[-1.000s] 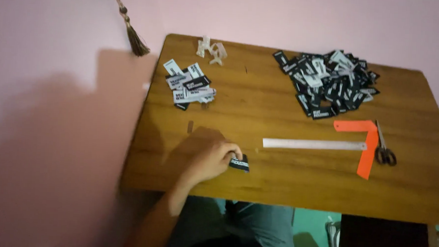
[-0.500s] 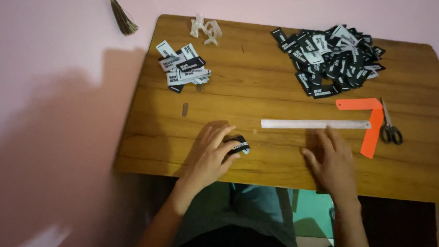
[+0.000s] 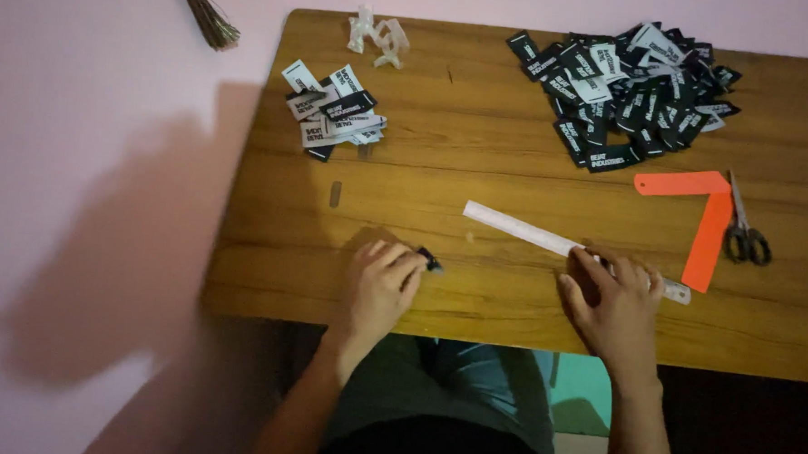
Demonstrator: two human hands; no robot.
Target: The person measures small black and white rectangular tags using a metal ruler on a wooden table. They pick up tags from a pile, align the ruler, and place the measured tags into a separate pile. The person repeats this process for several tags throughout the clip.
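- The work in hand looks like sorting or folding small cloth labels, and by my judgement most of it is left: the big heap of black labels (image 3: pixel 633 87) at 1 o'clock on the wooden table (image 3: pixel 480 158) is far larger than the small stack of labels (image 3: pixel 334 113) at 11 o'clock.
- One black label (image 3: pixel 429 260) sits near the front edge at about 7 o'clock, peeking out from under the fingertips of the left hand (image 3: pixel 379 285).
- The left hand lies palm down with its fingers close together, the tips pressing or pinching that label against the wood; I cannot tell whether the label is folded.
- The right hand (image 3: pixel 614 304), at 5 o'clock, rests palm down with fingers loosely spread, its tips touching the near end of the pale ruler (image 3: pixel 535 235), which lies slanted across the middle of the table.
- An orange L-shaped piece (image 3: pixel 708 222) lies at 3 o'clock, with the scissors (image 3: pixel 744 233) just beside it, untouched.
- A few crumpled clear scraps (image 3: pixel 379 35) lie at 12 o'clock near the far edge, well apart from both hands.
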